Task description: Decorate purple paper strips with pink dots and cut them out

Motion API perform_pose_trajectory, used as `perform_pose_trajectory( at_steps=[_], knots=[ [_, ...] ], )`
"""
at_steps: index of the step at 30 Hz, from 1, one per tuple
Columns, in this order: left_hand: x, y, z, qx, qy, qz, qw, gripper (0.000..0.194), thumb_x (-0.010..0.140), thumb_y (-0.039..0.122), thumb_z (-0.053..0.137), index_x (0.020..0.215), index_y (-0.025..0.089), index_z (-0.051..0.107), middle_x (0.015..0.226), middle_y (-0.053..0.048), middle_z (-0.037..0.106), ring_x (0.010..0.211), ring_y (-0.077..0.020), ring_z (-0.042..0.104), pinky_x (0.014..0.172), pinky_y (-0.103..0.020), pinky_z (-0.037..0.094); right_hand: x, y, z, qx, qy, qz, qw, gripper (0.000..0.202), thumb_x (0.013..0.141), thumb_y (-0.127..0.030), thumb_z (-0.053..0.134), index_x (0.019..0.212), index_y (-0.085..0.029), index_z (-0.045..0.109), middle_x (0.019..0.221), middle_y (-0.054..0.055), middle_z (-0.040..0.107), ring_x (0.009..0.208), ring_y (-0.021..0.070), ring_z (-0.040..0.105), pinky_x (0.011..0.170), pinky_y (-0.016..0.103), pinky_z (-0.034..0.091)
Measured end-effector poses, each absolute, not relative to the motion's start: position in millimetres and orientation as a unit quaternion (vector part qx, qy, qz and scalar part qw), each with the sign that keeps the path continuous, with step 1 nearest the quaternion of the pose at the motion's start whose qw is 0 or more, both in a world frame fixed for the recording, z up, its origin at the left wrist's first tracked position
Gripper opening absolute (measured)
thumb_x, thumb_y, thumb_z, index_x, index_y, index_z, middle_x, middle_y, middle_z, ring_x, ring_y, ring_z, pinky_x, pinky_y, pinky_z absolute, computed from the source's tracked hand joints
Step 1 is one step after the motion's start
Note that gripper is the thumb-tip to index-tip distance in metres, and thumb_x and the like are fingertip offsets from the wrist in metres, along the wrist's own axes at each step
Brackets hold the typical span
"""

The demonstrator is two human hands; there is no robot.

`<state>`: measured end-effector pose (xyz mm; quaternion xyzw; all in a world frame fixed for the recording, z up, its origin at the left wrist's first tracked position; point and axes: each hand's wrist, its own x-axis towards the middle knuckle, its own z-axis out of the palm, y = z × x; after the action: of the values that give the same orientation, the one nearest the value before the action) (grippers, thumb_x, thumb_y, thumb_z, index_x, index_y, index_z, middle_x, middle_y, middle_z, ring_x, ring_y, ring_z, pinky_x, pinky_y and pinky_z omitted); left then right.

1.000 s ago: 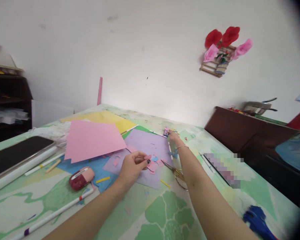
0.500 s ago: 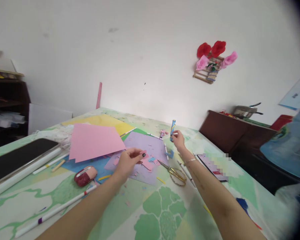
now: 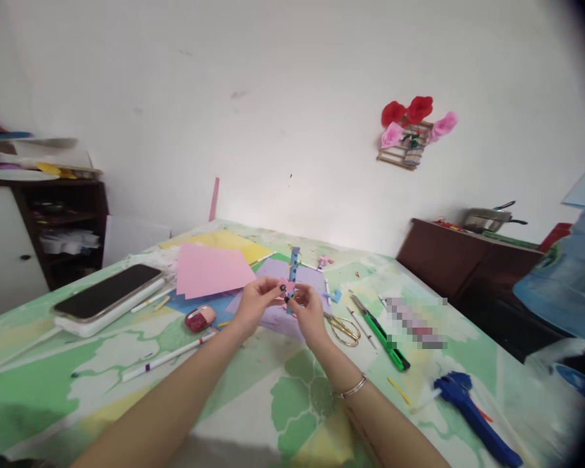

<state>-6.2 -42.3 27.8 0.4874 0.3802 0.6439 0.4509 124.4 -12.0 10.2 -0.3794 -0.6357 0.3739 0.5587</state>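
Thumb and fingers of the left hand pinch a small pink paper piece, while the right hand closes its fingertips on a slim blue paper tube; just where each fingertip presses is partly hidden. The tube stands nearly upright, rising above the fingers, with the pink piece right at its lower part, above the purple sheet. Both forearms reach forward from the bottom of the view and slant inward, so the hands nearly meet, backs toward the camera, thumbs pointing at each other. A bracelet circles the right wrist. Gold-handled scissors lie just right of that hand, the green cutter farther right.
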Motion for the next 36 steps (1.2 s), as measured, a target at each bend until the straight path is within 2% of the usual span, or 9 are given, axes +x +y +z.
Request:
perform_pose_trajectory(
  at_steps=[5,11,18,25,30,36],
  knots=[
    [0,-43,26,0.508,0.396,0.623,0.444,0.012,0.084,0.023,0.062,0.088,0.012,0.061,0.082,0.0,0.062,0.072,-0.0114,0.06,0.067,-0.029,0.053,128,-22,10,-0.391,-0.656,0.363,0.534,0.021,0.068,-0.027,0.063,0.086,-0.016,0.06,0.076,0.002,0.061,0.069,0.0154,0.057,0.062,0.028,0.046],
    [3,-43,23,0.514,0.416,0.622,0.419,0.011,0.083,0.022,0.063,0.084,0.012,0.06,0.077,0.001,0.061,0.066,-0.0093,0.058,0.059,-0.024,0.051,132,-25,12,-0.395,-0.662,0.356,0.529,0.021,0.065,-0.027,0.066,0.081,-0.018,0.055,0.078,0.001,0.061,0.063,0.0128,0.054,0.055,0.025,0.042],
    [5,-42,20,0.521,0.419,0.629,0.397,0.012,0.084,0.023,0.062,0.081,0.011,0.06,0.07,0.003,0.058,0.056,-0.0063,0.052,0.05,-0.019,0.045,131,-28,11,-0.393,-0.671,0.352,0.521,0.023,0.065,-0.026,0.065,0.081,-0.019,0.051,0.075,-0.001,0.06,0.064,0.014,0.055,0.056,0.026,0.044],
    [4,-40,20,0.494,0.427,0.656,0.378,0.013,0.085,0.024,0.061,0.082,0.012,0.059,0.073,0.003,0.058,0.056,-0.0063,0.052,0.051,-0.019,0.046,129,-34,13,-0.397,-0.693,0.318,0.511,0.021,0.066,-0.022,0.064,0.082,-0.021,0.05,0.072,-0.003,0.058,0.064,0.0141,0.055,0.06,0.027,0.045],
    [6,-44,23,0.488,0.424,0.66,0.383,0.01,0.082,0.019,0.064,0.078,0.011,0.058,0.075,0.002,0.059,0.063,-0.0078,0.056,0.054,-0.02,0.047,129,-35,13,-0.412,-0.716,0.264,0.498,0.022,0.067,-0.026,0.066,0.075,-0.022,0.045,0.068,-0.004,0.055,0.06,0.0134,0.052,0.056,0.026,0.043],
    [6,-44,22,0.479,0.415,0.661,0.402,0.01,0.081,0.018,0.064,0.076,0.012,0.058,0.07,0.004,0.059,0.061,-0.0079,0.056,0.058,-0.023,0.049,129,-33,11,-0.409,-0.719,0.252,0.503,0.024,0.068,-0.027,0.066,0.075,-0.022,0.044,0.066,-0.004,0.054,0.057,0.0128,0.051,0.053,0.025,0.044]
  ],
)
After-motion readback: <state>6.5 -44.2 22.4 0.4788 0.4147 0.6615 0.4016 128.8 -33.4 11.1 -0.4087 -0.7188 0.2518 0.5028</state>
